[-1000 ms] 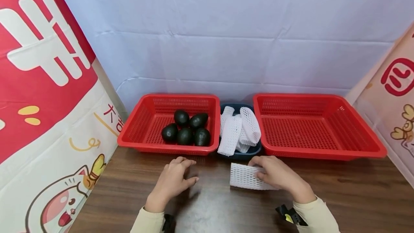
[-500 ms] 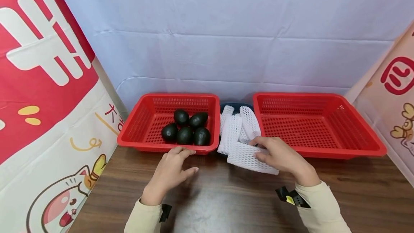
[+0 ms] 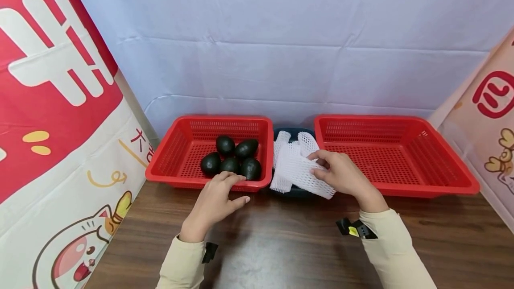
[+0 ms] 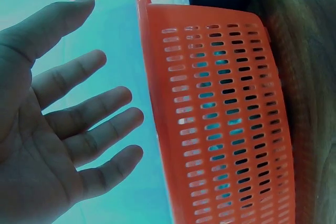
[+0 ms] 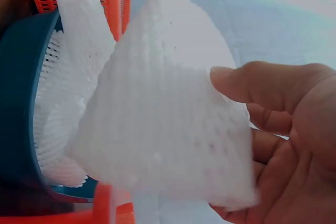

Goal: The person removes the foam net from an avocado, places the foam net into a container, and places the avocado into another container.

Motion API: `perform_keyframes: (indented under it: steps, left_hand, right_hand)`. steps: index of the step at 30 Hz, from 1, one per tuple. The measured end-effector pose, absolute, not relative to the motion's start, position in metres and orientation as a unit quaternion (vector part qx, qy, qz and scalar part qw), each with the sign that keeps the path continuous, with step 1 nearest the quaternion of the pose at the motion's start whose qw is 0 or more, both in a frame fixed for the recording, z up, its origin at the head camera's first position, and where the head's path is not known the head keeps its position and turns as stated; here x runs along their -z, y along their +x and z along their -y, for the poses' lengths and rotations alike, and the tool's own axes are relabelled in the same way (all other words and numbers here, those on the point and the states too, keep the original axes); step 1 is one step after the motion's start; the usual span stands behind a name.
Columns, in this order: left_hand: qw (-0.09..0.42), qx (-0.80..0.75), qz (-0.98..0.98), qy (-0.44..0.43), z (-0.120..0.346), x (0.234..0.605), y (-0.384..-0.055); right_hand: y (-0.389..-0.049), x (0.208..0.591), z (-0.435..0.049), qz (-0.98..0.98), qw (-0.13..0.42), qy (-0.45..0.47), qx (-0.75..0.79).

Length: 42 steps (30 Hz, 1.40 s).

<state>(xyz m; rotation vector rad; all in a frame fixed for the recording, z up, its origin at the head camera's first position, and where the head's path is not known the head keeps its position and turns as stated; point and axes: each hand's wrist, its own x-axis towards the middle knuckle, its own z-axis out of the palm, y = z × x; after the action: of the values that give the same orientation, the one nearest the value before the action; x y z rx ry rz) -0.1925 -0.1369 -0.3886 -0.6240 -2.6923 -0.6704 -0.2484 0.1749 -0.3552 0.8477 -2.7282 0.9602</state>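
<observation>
My right hand (image 3: 343, 175) pinches a white foam fruit net (image 3: 307, 175) over the dark blue basket (image 3: 299, 192). In the right wrist view the held foam net (image 5: 168, 103) spreads flat between thumb and fingers, with the blue basket (image 5: 16, 98) behind it. More white foam nets (image 3: 283, 139) lie in that basket. My left hand (image 3: 214, 200) hovers at the front rim of the left red basket (image 3: 180, 177), holding nothing. In the left wrist view the left hand (image 4: 68, 114) has its fingers spread beside the red basket wall (image 4: 220, 114). Several dark green avocados (image 3: 225, 145) sit inside the left basket.
Another red basket (image 3: 369, 159) stands to the right of the blue one, with no fruit in it. All the baskets line up along the back of the brown wooden table (image 3: 277, 244). Behind them hangs a pale cloth (image 3: 257, 57), with printed cloths at both sides.
My right hand has lifted the foam net off the table and carried it forward over the blue basket. My left hand has moved forward to the left basket's rim.
</observation>
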Motion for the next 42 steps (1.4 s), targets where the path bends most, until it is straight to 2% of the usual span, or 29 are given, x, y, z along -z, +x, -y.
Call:
perform_keyframes:
  steps: [11, 27, 36, 42]
  left_hand:
    - [0.143, 0.248, 0.937, -0.202, 0.13, 0.391, -0.205]
    - [0.133, 0.268, 0.934, -0.194, 0.122, 0.389, -0.221]
    - [0.122, 0.264, 0.938, -0.19, 0.119, 0.389, -0.222]
    - [0.122, 0.267, 0.937, -0.189, 0.12, 0.388, -0.22]
  right_hand:
    - [-0.267, 0.36, -0.165, 0.909, 0.056, 0.192, -0.366]
    - [-0.287, 0.371, -0.151, 0.904, 0.126, 0.089, -0.399]
    - [-0.287, 0.377, -0.151, 0.909, 0.152, 0.088, -0.379]
    - [-0.283, 0.375, -0.151, 0.908, 0.145, 0.103, -0.38]
